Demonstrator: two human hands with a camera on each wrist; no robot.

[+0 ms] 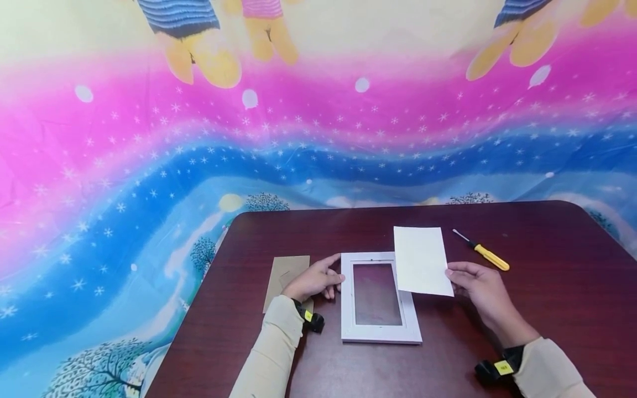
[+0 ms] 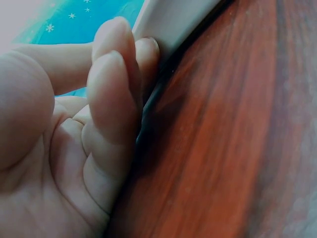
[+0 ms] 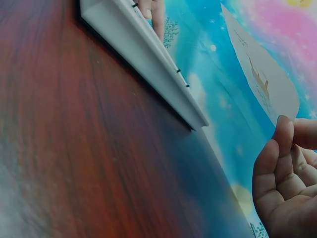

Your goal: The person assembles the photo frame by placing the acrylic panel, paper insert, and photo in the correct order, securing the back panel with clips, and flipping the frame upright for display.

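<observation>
A white picture frame [image 1: 380, 334] lies on the table, its middle opening showing the dark surface beneath. At its left edge, my left hand [image 1: 314, 279] holds the border, thumb at the rim and index finger reaching toward the upper left corner. In the left wrist view, bent fingers [image 2: 111, 94] meet the frame's side. My right hand [image 1: 480, 290] pinches the right edge of a blank-looking white card [image 1: 422, 260], raised and overlapping the frame's right border. From the right wrist, the card [image 3: 262, 69] appears bowed, with faint print and a small golden mark on its other face.
A brown backing board [image 1: 272, 284] lies left of the frame, partly under my left hand in the head view. Beyond my right hand is a screwdriver [image 1: 490, 257] with a yellow handle. Behind the dark red table [image 1: 453, 354] hangs a colourful printed cloth [image 1: 318, 132].
</observation>
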